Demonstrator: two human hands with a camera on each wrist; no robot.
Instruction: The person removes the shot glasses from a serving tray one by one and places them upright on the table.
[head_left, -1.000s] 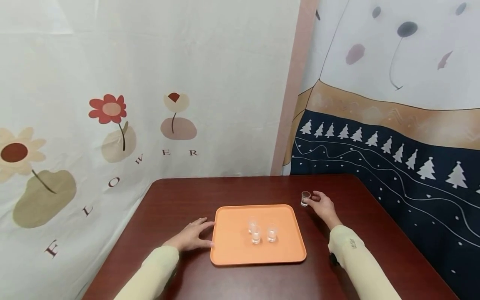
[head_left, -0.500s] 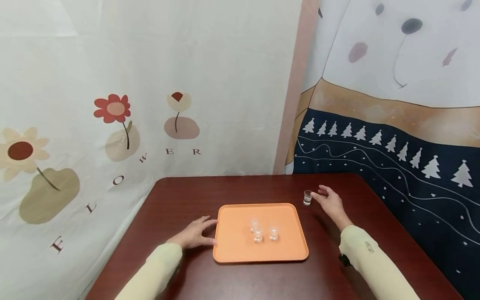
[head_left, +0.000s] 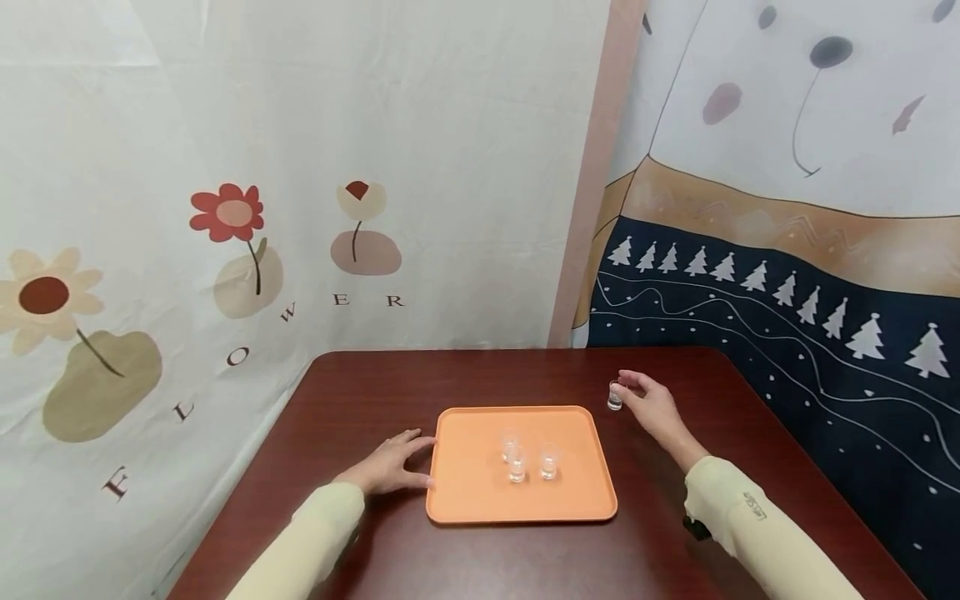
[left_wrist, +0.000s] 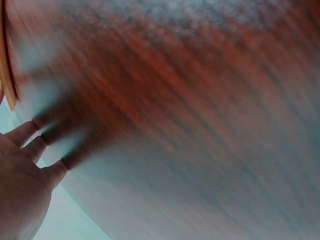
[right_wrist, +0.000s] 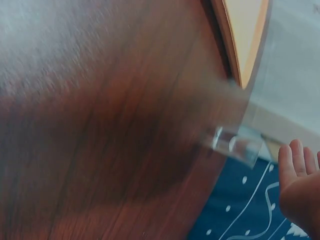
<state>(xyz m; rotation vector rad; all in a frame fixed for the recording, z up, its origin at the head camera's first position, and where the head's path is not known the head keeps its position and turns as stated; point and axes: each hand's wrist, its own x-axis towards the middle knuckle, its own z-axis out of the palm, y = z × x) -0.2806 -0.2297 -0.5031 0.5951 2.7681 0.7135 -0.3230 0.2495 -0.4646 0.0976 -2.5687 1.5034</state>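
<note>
A small clear shot glass (head_left: 615, 402) stands upright on the table right of the orange tray (head_left: 465, 496). My right hand (head_left: 656, 412) is beside it, its fingertips overlapping the rim in the head view. In the right wrist view, the visible fingers (right_wrist: 296, 157) are straight, with a gap between them and the glass (right_wrist: 235, 145); the thumb is out of that view. My left hand (head_left: 386, 467) has its thumb and a finger at the tray's left edge, fingers loosely spread. Three more shot glasses stand on the tray: a far one (head_left: 510, 443), a near one (head_left: 517, 471) and a right one (head_left: 549, 465).
The dark red-brown table (head_left: 390, 379) runs back to a white curtain (head_left: 465, 167) printed with flowers. A blue and white cloth (head_left: 750, 333) with tree shapes hangs along the right side.
My right hand drew slightly away from the outer shot glass, then came back to its rim. My left hand has kept its place at the tray's edge. The head view has shifted slightly.
</note>
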